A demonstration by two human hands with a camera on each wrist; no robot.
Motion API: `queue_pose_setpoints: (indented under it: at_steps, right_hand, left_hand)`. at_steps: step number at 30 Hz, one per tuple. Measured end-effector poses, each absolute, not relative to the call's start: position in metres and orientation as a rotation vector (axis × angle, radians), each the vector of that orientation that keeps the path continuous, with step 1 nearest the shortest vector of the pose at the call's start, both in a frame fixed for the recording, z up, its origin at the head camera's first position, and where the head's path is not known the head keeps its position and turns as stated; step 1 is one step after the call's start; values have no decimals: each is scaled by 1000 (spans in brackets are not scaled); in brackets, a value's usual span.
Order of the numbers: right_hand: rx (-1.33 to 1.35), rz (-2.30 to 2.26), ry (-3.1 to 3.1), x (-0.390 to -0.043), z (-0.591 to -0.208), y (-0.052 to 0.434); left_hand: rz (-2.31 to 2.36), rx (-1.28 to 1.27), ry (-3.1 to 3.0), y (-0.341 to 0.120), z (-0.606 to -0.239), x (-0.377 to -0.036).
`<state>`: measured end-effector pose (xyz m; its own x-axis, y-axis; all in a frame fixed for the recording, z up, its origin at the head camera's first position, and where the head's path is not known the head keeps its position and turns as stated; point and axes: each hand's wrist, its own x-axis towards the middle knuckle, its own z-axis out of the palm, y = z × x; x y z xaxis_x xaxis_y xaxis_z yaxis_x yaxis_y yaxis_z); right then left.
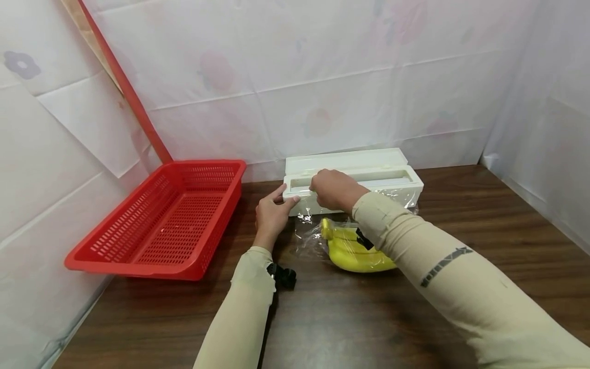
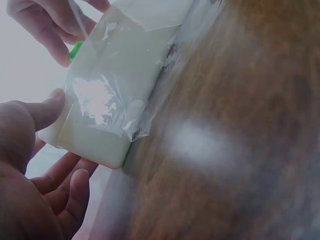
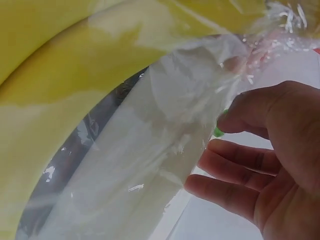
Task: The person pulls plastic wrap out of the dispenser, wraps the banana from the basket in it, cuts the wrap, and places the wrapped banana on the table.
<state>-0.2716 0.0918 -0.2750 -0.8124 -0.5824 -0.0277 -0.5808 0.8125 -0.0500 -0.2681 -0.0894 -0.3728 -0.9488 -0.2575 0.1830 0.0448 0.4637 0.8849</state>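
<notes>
step: cutting the wrap | your left hand braces the wrap box at its left end, fingers straight | right hand pinches the green slider | bananas near side, under film | next: looks like a steady slide right

Landmark: one white cling-film dispenser box is standing open at the back of the one wooden table.
Baskets: one red basket is sitting to the left of the box.
Bananas: one yellow bunch is lying just in front of the box; its fruits are overlapping, so their number cannot be told.
Film sheets: one clear sheet is trailing from the box's front.
Hands: two are working at the box, the left hand at its left end, the right hand on its top.
</notes>
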Motion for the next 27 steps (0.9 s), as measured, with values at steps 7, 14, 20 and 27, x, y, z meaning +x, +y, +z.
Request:
queue_pose_setpoints:
  at_steps: [7,14,20,27]
  right_hand:
    - [-887,-61,2990,-263,-277,99]
    - [-881,10,3009,-255,-280,97]
    - [-902,77,3032,-257,-282,97]
    - [-960,60,2999,-261,-285,95]
  left_hand:
    - [-1459,177,-2424,-89,-372,-268]
    - [-1451,208,-2442,-91,-371,-266]
    - [-1432,187,-2454,-93,-368,-266]
    - [-1448,212,-2468,-95,-370,-263]
